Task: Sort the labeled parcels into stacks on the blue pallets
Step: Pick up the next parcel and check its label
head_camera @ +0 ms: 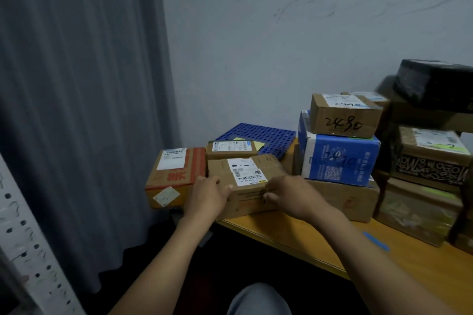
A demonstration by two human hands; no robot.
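Brown parcel (245,181) is at the left end of the desk (307,235), near the front edge, with its white barcode label (245,170) facing up. Can't tell if it's resting on the desk or lifted just off it.

Both hands are on it. Left hand (208,193) grips the near-left corner, thumb on top, fingers (225,190) curled round the edge. Right hand (289,192) grips the near-right side, fingers bent against the front face.

Neighbours:
- Red-printed carton (174,176) is just beside it on the left, touching or nearly so, and overhangs the desk end.
- Small flat parcel (231,148) is directly behind it, with its far side on the blue pallet (263,137). A yellow note (259,146) lies at that parcel's right corner.
- The pallet is against the wall (281,33), grid mostly bare.

The stack to the right has a large brown carton (353,199) at the bottom, a blue box (337,156) on it, and a brown box marked "2490" (344,115) on top. The blue box has handwriting too, blurred.

Further right there's a second stack, motion-blurred. It has a patterned box (430,161) in the middle and a black wrapped parcel (435,84) on top.

A blue strip (376,241) lies on the desk front, well apart from the held parcel.

A grey curtain (76,110) hangs on the left, with a white perforated rack (30,238) at the far-left edge.
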